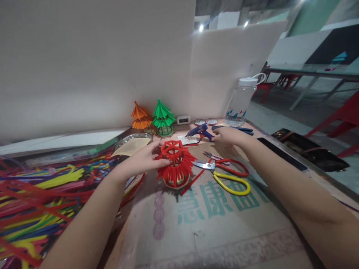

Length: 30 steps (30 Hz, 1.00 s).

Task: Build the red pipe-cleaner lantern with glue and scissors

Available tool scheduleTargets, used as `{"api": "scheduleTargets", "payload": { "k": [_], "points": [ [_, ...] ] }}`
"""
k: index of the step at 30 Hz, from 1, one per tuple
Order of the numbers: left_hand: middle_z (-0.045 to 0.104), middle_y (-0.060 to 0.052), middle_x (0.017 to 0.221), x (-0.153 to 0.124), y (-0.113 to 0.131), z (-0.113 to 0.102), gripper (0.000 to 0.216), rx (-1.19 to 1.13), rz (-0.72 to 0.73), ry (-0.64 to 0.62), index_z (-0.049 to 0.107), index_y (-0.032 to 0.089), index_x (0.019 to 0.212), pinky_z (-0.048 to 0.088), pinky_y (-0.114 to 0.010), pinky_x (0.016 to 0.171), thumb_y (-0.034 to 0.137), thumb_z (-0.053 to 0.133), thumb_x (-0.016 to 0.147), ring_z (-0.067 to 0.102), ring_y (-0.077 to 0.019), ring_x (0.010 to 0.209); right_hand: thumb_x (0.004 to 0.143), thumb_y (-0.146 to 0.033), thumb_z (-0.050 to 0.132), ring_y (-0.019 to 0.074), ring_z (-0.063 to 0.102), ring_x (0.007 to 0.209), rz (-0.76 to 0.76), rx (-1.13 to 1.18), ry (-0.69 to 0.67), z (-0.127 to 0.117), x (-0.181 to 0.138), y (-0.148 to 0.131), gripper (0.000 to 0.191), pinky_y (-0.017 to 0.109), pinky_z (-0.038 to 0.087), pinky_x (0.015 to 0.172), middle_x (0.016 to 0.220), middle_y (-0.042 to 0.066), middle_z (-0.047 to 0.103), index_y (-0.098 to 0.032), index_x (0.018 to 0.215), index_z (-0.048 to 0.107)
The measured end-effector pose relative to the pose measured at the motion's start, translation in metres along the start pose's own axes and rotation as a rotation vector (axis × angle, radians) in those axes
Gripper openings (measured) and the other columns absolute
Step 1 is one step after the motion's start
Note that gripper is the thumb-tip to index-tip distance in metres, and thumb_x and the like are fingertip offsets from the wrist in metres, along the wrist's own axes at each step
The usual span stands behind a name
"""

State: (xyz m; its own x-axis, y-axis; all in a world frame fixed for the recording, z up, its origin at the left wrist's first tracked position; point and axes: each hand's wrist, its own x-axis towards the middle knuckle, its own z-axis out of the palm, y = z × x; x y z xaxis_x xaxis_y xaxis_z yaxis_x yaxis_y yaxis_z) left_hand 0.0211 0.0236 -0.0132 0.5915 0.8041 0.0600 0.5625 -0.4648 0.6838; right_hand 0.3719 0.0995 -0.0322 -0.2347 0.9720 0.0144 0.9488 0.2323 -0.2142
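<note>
My left hand (pixel 150 157) grips a red pipe-cleaner pagoda piece (pixel 176 166) by its left side. The thumb lies across the front, and the other fingers are partly hidden behind. A hexagonal frame tops the piece, with a fringed skirt below and a pale base on the cardboard. Farther off, my right hand (pixel 223 134) has its fingers closed at the handle of a blue hot glue gun (pixel 198 130), whose nozzle points left. Scissors (pixel 224 172) with one red and one yellow handle lie between my hands, beside small tweezers-like snips (pixel 215 157).
Orange (pixel 140 116) and green (pixel 163 116) pipe-cleaner pagodas stand at the back by a small white display (pixel 183 120). A clear water bottle (pixel 239 102) is at back right. Loose coloured pipe cleaners (pixel 47 201) fill the left. Cardboard (pixel 224 231) covers the table; a dark phone-like slab (pixel 282 154) lies right.
</note>
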Motion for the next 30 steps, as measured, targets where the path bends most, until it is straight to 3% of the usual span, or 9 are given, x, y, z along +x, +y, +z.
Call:
{"api": "scheduleTargets", "payload": {
  "k": [3,5,8,11,13,15,18,22,30],
  "points": [
    [0.067,-0.006,0.123,0.002,-0.002,0.002,0.048,-0.014,0.016,0.031,0.055,0.025,0.125,0.055,-0.038,0.091,0.051,0.064,0.086,0.066,-0.0273,0.113,0.089,-0.032,0.058,0.0241,0.064,0.078,-0.035,-0.054,-0.035,-0.022,-0.012,-0.011,0.027,0.031,0.039,0.069,0.085,0.016,0.073,-0.011,0.083,0.074],
    [0.063,-0.007,0.131,0.001,-0.003,0.002,0.050,-0.039,0.039,0.012,0.053,0.025,0.127,0.055,-0.038,0.094,0.050,0.066,0.085,0.063,-0.0270,0.119,0.090,-0.039,0.058,0.0206,0.063,0.078,-0.128,-0.016,-0.067,-0.031,-0.022,-0.025,0.027,0.029,0.038,0.066,0.087,0.009,0.073,-0.017,0.087,0.074],
    [0.057,-0.010,0.140,-0.002,-0.004,-0.003,0.057,-0.059,0.034,0.035,0.050,0.023,0.131,0.051,-0.039,0.100,0.048,0.068,0.084,0.060,-0.0261,0.124,0.090,-0.043,0.057,0.0181,0.063,0.080,-0.313,0.214,-0.086,-0.035,-0.037,-0.054,0.028,0.026,0.039,0.066,0.093,0.005,0.073,-0.019,0.095,0.071],
    [0.062,-0.013,0.131,-0.006,0.003,-0.009,0.053,0.033,0.009,0.275,0.052,0.019,0.129,0.049,-0.044,0.101,0.052,0.062,0.088,0.062,-0.0269,0.118,0.090,-0.047,0.058,0.0153,0.057,0.067,-0.351,0.237,-0.092,-0.030,-0.048,-0.080,0.031,0.026,0.036,0.057,0.076,0.002,0.067,-0.018,0.084,0.066],
    [0.065,-0.011,0.121,-0.009,0.013,-0.010,0.041,0.182,0.057,0.498,0.059,0.018,0.120,0.048,-0.045,0.101,0.048,0.057,0.093,0.062,-0.0262,0.114,0.089,-0.045,0.062,0.0148,0.057,0.067,-0.350,0.281,-0.104,-0.024,-0.051,-0.092,0.028,0.025,0.036,0.057,0.076,0.002,0.068,-0.018,0.085,0.067],
    [0.067,-0.009,0.112,-0.011,0.025,-0.007,0.026,0.310,0.173,0.624,0.066,0.018,0.108,0.047,-0.043,0.100,0.038,0.057,0.096,0.062,-0.0240,0.110,0.087,-0.039,0.065,0.0154,0.061,0.073,-0.348,0.367,-0.084,-0.016,-0.051,-0.099,0.023,0.025,0.039,0.061,0.083,0.002,0.071,-0.018,0.095,0.069],
    [0.068,-0.007,0.108,-0.013,0.040,0.001,0.015,0.402,0.312,0.622,0.071,0.019,0.102,0.048,-0.038,0.097,0.026,0.059,0.095,0.062,-0.0213,0.107,0.087,-0.035,0.066,0.0161,0.064,0.077,-0.383,0.520,0.002,-0.002,-0.046,-0.104,0.022,0.026,0.043,0.066,0.087,0.002,0.072,-0.019,0.102,0.071],
    [0.066,-0.008,0.112,-0.016,0.047,0.007,0.019,0.505,0.398,0.566,0.071,0.020,0.109,0.049,-0.038,0.095,0.018,0.059,0.095,0.061,-0.0211,0.108,0.087,-0.033,0.066,0.0159,0.065,0.078,-0.447,0.704,0.065,0.015,-0.042,-0.108,0.019,0.027,0.047,0.070,0.087,0.003,0.072,-0.018,0.097,0.073],
    [0.068,-0.009,0.111,-0.016,0.047,0.005,0.016,0.605,0.467,0.535,0.072,0.019,0.102,0.049,-0.040,0.090,0.016,0.057,0.095,0.062,-0.0225,0.104,0.090,-0.019,0.063,0.0166,0.067,0.082,-0.511,0.673,0.128,0.019,-0.049,-0.120,0.013,0.028,0.049,0.076,0.090,0.004,0.076,-0.017,0.091,0.076]
  ]
}}
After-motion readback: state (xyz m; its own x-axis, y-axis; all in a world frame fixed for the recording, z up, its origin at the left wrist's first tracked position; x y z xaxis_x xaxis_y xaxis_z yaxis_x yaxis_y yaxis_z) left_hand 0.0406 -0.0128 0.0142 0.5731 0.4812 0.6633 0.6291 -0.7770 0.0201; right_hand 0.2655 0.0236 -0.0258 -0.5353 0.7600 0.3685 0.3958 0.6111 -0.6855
